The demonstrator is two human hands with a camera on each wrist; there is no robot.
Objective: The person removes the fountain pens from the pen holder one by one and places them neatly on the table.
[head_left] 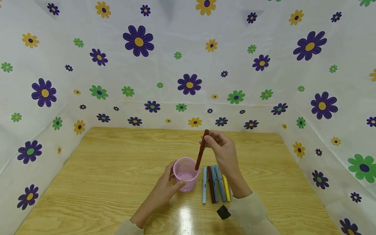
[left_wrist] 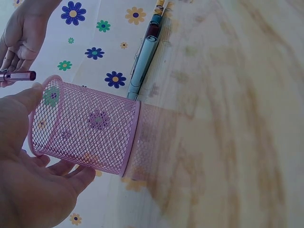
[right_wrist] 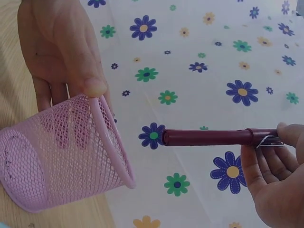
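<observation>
A pink mesh pen cup (head_left: 186, 174) stands upright on the table, and no pens show inside it. My left hand (head_left: 164, 186) holds it round the side, thumb near the rim and fingers behind, as the left wrist view of the cup (left_wrist: 88, 126) also shows. In my right hand (head_left: 226, 153) a dark red pen (head_left: 201, 151) is pinched near its clip end. Its lower end hangs at the cup's right rim; in the right wrist view the pen (right_wrist: 209, 137) points toward the cup's mouth (right_wrist: 116, 137), apart from it.
Right of the cup lies a row of several pens: a light blue pen (head_left: 204, 186), a dark red pen (head_left: 211, 184), darker blue pens (head_left: 220, 184) and a yellow pen (head_left: 226, 189). A small black object (head_left: 224, 212) lies nearer me. Flowered cloth (head_left: 164, 65) surrounds the wooden table (head_left: 117, 163).
</observation>
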